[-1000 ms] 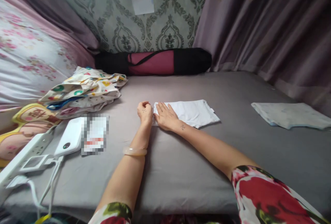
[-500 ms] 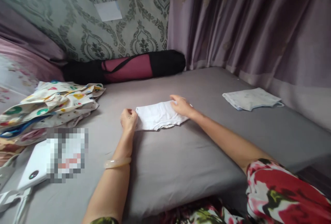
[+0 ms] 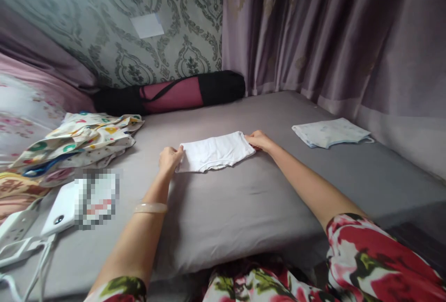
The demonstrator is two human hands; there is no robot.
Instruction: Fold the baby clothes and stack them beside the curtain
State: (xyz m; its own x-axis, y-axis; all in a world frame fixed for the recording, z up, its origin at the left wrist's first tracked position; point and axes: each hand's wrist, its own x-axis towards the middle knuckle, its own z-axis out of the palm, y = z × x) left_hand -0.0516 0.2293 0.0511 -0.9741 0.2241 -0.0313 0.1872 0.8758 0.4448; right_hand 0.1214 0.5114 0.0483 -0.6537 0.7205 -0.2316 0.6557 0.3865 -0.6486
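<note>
A small white folded garment [image 3: 216,152] lies flat on the grey bed sheet [image 3: 244,227], its curved neckline-like edge towards me. My left hand [image 3: 170,159] pinches its left edge between thumb and fingers. At the opposite end, my right hand [image 3: 259,140] grips the right edge, thumb on top. The cloth is stretched out between both hands and looks nearly smooth, with a few faint creases. The fingertips under the cloth are partly hidden.
A pale folded garment [image 3: 331,132] rests at the right. Patterned clothes [image 3: 87,137] are heaped at the left, near a white device [image 3: 64,206], a power strip [image 3: 17,227] and cables. Along the wall lies a long black and maroon bag [image 3: 174,94].
My right hand has gone from lying over the garment's right part to pinching its right edge. The cloth is now straighter and flatter. My left hand stays at the left edge.
</note>
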